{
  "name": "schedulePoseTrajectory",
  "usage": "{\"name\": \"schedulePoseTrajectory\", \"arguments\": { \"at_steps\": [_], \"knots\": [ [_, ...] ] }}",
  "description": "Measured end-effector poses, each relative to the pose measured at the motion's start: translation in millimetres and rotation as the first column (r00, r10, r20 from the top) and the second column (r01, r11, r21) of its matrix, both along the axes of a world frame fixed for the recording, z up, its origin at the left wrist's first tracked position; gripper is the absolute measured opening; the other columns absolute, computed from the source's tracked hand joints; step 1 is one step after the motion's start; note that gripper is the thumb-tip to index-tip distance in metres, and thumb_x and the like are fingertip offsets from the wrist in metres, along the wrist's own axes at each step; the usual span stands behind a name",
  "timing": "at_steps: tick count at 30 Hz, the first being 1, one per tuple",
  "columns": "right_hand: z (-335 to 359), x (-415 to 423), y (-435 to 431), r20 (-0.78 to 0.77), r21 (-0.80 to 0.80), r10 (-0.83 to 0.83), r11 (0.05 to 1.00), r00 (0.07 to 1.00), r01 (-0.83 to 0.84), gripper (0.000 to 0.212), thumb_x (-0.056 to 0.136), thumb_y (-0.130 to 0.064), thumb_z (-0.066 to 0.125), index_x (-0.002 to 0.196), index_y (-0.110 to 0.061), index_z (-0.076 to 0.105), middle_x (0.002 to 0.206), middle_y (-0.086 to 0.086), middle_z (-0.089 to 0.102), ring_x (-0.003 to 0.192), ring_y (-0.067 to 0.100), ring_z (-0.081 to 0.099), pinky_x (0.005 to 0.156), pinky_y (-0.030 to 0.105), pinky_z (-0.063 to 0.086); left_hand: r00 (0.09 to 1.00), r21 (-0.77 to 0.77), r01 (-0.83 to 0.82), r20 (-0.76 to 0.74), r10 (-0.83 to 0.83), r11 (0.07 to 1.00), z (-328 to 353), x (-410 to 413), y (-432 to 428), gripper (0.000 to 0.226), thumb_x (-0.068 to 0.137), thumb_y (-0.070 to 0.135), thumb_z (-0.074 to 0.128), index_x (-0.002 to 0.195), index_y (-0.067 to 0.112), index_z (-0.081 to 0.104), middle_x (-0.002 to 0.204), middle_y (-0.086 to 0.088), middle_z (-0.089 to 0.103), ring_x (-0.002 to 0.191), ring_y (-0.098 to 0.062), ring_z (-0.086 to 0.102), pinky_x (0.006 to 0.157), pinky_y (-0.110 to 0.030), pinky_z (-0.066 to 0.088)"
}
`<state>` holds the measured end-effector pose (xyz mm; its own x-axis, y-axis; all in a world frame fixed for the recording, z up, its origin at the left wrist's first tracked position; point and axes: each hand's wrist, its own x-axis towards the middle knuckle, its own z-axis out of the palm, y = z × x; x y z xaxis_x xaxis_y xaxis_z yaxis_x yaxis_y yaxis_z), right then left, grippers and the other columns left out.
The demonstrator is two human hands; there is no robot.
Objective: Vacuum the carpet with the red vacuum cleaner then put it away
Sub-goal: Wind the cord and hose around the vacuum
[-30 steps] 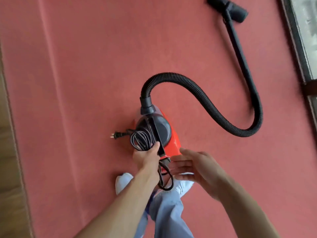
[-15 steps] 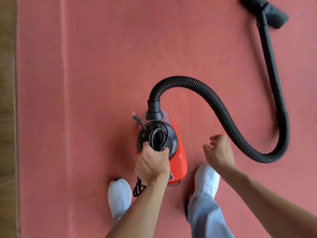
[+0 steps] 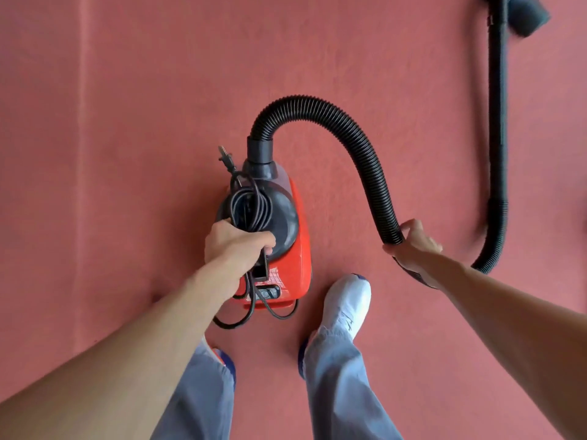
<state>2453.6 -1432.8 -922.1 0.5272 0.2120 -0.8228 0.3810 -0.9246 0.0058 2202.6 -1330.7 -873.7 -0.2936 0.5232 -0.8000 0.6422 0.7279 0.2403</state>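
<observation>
The red vacuum cleaner (image 3: 297, 249) sits on the red carpet (image 3: 127, 154) just ahead of my feet. My left hand (image 3: 235, 246) grips its black top handle together with the coiled black power cord (image 3: 251, 204); the plug (image 3: 226, 158) sticks out at the front left. A black ribbed hose (image 3: 343, 125) arches from the vacuum's front to the right, where my right hand (image 3: 411, 246) grips it. Beyond my hand the hose loops back up into the black wand (image 3: 497, 106) and floor nozzle (image 3: 527, 14) at the top right.
My white-shoed right foot (image 3: 347, 300) stands beside the vacuum's right rear. My left foot is mostly hidden under my forearm and trouser leg. A loose loop of cord (image 3: 235, 322) hangs behind the vacuum. Carpet fills the whole view.
My right hand moved right from near the vacuum's rear and took hold of the hose. My left hand stayed on the handle and cord. The view shifted closer and to the left.
</observation>
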Motion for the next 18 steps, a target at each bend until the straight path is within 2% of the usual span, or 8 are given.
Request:
{"name": "schedulePoseTrajectory", "arguments": {
  "at_steps": [2, 4, 7, 9, 11, 13, 16, 18],
  "knots": [
    [6, -10, -4, -0.107, 0.089, -0.024, 0.995, 0.994, 0.034, 0.039, 0.094, -0.030, 0.062, 0.123, -0.019, 0.039, 0.103, 0.009, 0.062, 0.089, 0.028, 0.056, 0.067, 0.035, 0.046, 0.996, -0.044, -0.019, 0.082, 0.023, 0.999, 2, -5, -1, 0.024, 0.060, 0.015, 0.080, 0.077, 0.000, 0.074, 0.080, -0.012, 0.074, 0.062, -0.015, 0.054, 0.051, -0.022, 0.035],
    [16, -24, 0, -0.125, 0.206, 0.009, 0.978, 0.992, 0.017, 0.041, 0.096, -0.039, 0.058, 0.124, -0.018, 0.038, 0.107, 0.009, 0.065, 0.090, 0.030, 0.063, 0.076, 0.041, 0.051, 0.986, -0.064, -0.034, 0.159, 0.044, 0.997, 2, -7, -4, 0.024, 0.067, 0.018, 0.082, 0.079, -0.003, 0.076, 0.091, -0.009, 0.077, 0.067, -0.009, 0.056, 0.056, -0.020, 0.035],
    [42, -47, 27, -0.075, 0.410, -0.033, 0.910, 0.997, 0.062, 0.046, 0.094, -0.054, 0.054, 0.121, -0.018, 0.047, 0.100, 0.001, 0.065, 0.095, 0.028, 0.063, 0.088, 0.041, 0.049, 0.962, -0.072, -0.034, 0.266, 0.052, 0.997, 5, -10, -4, 0.032, 0.076, 0.028, 0.084, 0.079, -0.003, 0.076, 0.084, -0.006, 0.078, 0.072, -0.007, 0.066, 0.060, -0.016, 0.035],
    [61, -64, 55, -0.147, 0.524, -0.151, 0.826, 0.978, 0.206, 0.048, 0.088, -0.062, 0.054, 0.115, -0.023, 0.052, 0.091, -0.003, 0.067, 0.090, 0.024, 0.066, 0.087, 0.042, 0.052, 0.948, -0.043, -0.009, 0.319, 0.022, 0.999, 7, -16, -7, 0.042, 0.073, 0.039, 0.085, 0.077, -0.002, 0.075, 0.081, -0.006, 0.078, 0.084, -0.017, 0.071, 0.070, -0.020, 0.043],
    [70, -83, 85, -0.254, 0.575, -0.273, 0.729, 0.928, 0.372, 0.051, 0.076, -0.070, 0.055, 0.105, -0.028, 0.053, 0.092, 0.001, 0.071, 0.084, 0.025, 0.070, 0.082, 0.048, 0.057, 0.925, -0.003, 0.029, 0.379, -0.025, 1.000, 7, -23, -11, 0.044, 0.071, 0.045, 0.085, 0.074, 0.002, 0.075, 0.077, -0.005, 0.077, 0.089, -0.024, 0.072, 0.085, -0.030, 0.050],
    [74, -102, 113, -0.311, 0.570, -0.343, 0.679, 0.886, 0.463, 0.054, 0.065, -0.073, 0.055, 0.098, -0.030, 0.052, 0.094, 0.001, 0.072, 0.084, 0.025, 0.071, 0.079, 0.049, 0.058, 0.890, 0.031, 0.077, 0.449, -0.083, 0.997, 7, -30, -13, 0.040, 0.071, 0.050, 0.078, 0.073, 0.010, 0.074, 0.077, -0.001, 0.077, 0.088, -0.021, 0.073, 0.093, -0.039, 0.052],
    [74, -131, 142, -0.348, 0.541, -0.427, 0.636, 0.835, 0.550, 0.049, 0.077, -0.062, 0.061, 0.098, -0.018, 0.055, 0.085, -0.005, 0.067, 0.080, 0.021, 0.067, 0.080, 0.042, 0.056, 0.817, 0.063, -0.008, 0.575, -0.029, 0.998, 14, -33, -18, 0.032, 0.080, 0.052, 0.061, 0.091, 0.023, 0.069, 0.085, 0.014, 0.073, 0.084, 0.006, 0.066, 0.087, -0.024, 0.044],
    [68, -145, 151, -0.342, 0.531, -0.476, 0.614, 0.810, 0.584, 0.041, 0.085, -0.055, 0.062, 0.093, -0.016, 0.052, 0.077, -0.005, 0.055, 0.069, 0.019, 0.054, 0.071, 0.033, 0.049, 0.763, 0.041, -0.124, 0.643, 0.068, 0.991, 16, -36, -22, 0.057, 0.080, 0.066, 0.056, 0.110, 0.019, 0.066, 0.095, 0.017, 0.074, 0.097, 0.006, 0.065, 0.083, -0.013, 0.045]
  ]
}}
